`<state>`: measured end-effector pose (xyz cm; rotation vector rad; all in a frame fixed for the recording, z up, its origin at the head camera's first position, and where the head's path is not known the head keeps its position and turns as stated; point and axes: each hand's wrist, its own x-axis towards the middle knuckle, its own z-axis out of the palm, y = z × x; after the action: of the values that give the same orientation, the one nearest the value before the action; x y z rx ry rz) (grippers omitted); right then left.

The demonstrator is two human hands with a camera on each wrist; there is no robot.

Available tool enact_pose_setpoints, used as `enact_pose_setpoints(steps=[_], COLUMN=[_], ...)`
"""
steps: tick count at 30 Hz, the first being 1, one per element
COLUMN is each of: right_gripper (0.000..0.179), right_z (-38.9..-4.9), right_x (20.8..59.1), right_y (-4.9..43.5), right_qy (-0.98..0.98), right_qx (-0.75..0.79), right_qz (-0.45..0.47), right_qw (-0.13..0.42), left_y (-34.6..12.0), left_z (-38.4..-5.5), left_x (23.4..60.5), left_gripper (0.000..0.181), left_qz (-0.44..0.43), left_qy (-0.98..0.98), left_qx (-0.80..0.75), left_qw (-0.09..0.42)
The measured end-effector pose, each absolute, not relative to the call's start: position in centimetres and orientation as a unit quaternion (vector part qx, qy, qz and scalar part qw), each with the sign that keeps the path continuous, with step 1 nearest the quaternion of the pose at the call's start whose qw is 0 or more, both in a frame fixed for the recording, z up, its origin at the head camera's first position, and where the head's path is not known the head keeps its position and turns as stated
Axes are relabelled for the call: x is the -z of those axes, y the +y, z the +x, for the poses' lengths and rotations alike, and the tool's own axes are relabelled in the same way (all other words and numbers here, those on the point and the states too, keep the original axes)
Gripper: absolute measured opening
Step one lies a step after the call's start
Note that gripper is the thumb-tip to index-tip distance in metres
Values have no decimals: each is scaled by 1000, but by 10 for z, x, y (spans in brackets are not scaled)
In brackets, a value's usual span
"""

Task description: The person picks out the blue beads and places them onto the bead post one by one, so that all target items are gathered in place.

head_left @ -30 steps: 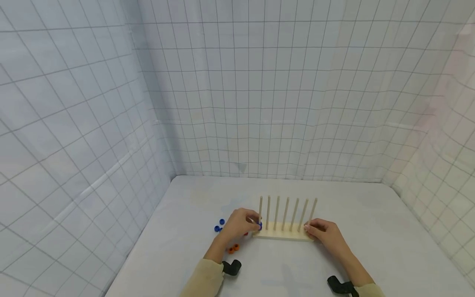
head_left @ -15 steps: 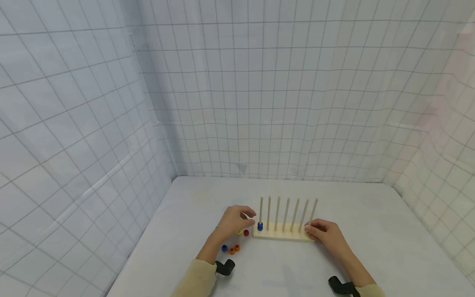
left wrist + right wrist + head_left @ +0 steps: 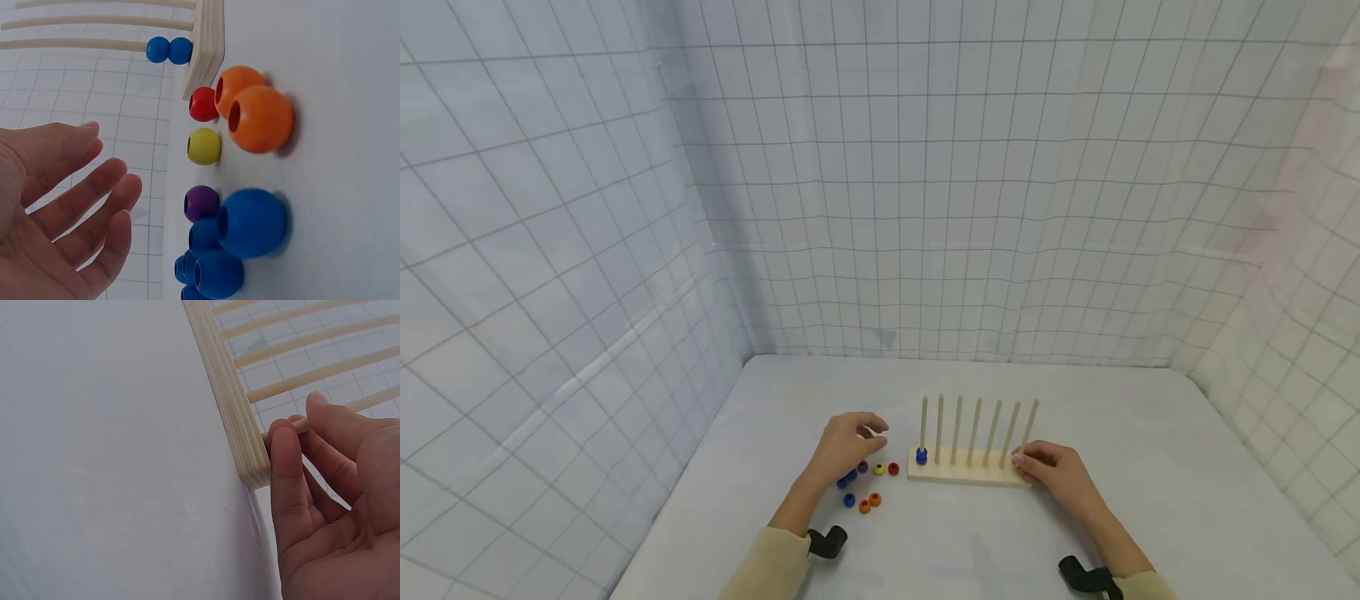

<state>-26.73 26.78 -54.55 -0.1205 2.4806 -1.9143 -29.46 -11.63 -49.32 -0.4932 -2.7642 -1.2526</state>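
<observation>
Head view: left hand [image 3: 841, 447] spread above the beads!

Thumb and fingers apart, it hovers by the purple bead [image 3: 202, 203] and loose blue beads [image 3: 253, 223]. Yellow bead [image 3: 204, 147] and red bead [image 3: 204, 104] lie towards the wooden peg rack [image 3: 966, 474], two threaded blue beads [image 3: 922, 457] low on its leftmost peg [image 3: 923, 421]. Right hand [image 3: 1057, 468]? Curled round the rightmost peg [image 3: 1031, 421], near its foot.

Two blue beads [image 3: 921, 457] sat on the leftmost peg [image 3: 923, 423] of the seven-pegged wooden board [image 3: 970, 474]; loose beads [image 3: 204, 147], red, yellow, purple, orange and blue, lay to its left.
</observation>
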Motion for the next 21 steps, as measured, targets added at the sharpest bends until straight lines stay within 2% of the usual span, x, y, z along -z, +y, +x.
enact_pose_setpoints(steps=[12,21], right_gripper=[30,27], right_z=[-267,-268], right_x=[546,547], right_y=[270,268], right_qy=[787,798], right_qx=[616,600], right_qz=[-43,-59], right_qw=[4,-15], left_y=[-140,-154], left_z=[-304,-309], left_x=[505,509], left_gripper=[19,19], left_qz=[-154,-136], left_qy=[-903,-910], left_qx=[400,392], left_qw=[37,26])
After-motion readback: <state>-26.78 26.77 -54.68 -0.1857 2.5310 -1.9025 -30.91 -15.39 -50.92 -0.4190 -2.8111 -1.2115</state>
